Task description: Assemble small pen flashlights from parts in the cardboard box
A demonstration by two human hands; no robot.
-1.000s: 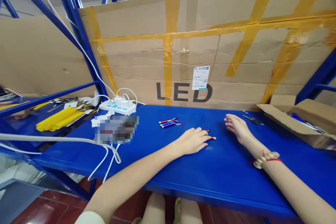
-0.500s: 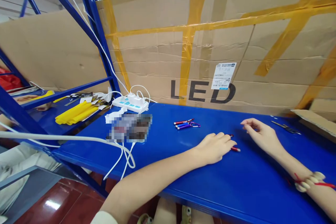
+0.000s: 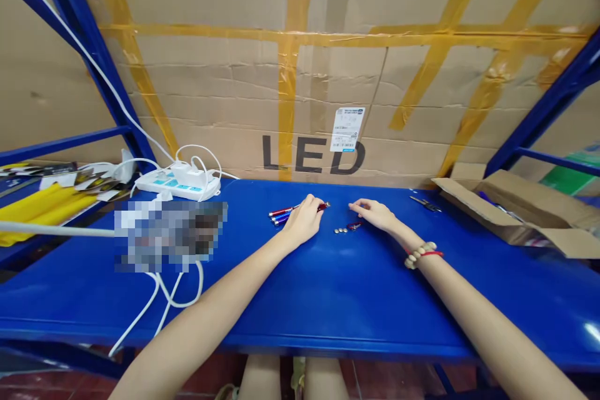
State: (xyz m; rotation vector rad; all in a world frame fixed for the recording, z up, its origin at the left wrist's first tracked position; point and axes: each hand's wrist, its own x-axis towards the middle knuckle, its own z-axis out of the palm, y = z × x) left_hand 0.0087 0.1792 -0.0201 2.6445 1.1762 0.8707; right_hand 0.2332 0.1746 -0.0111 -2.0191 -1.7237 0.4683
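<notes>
My left hand (image 3: 304, 220) lies on the blue table (image 3: 328, 300), fingers curled over a red mini flashlight (image 3: 322, 205) whose tip pokes out past the fingertips. It lies right beside a small cluster of red and blue keychain flashlights (image 3: 280, 215). My right hand (image 3: 377, 214), with a bead bracelet on the wrist, rests a little to the right, fingers loosely apart. Just under its fingertips lies a small red piece (image 3: 355, 225). Three small round button cells (image 3: 340, 230) sit in a row between the two hands.
A white power strip (image 3: 180, 184) with plugs and white cables (image 3: 164, 290) lies at the back left. An open cardboard box (image 3: 510, 212) stands at the right, small metal pliers (image 3: 424, 202) near it. A taped cardboard sheet (image 3: 328, 75) marked LED walls the back. Yellow strips (image 3: 32, 212) lie on the left shelf.
The view swung back to centre. My left hand slid forward with the red flashlight to the flashlight cluster. My right hand moved in, and button cells now lie between the hands.
</notes>
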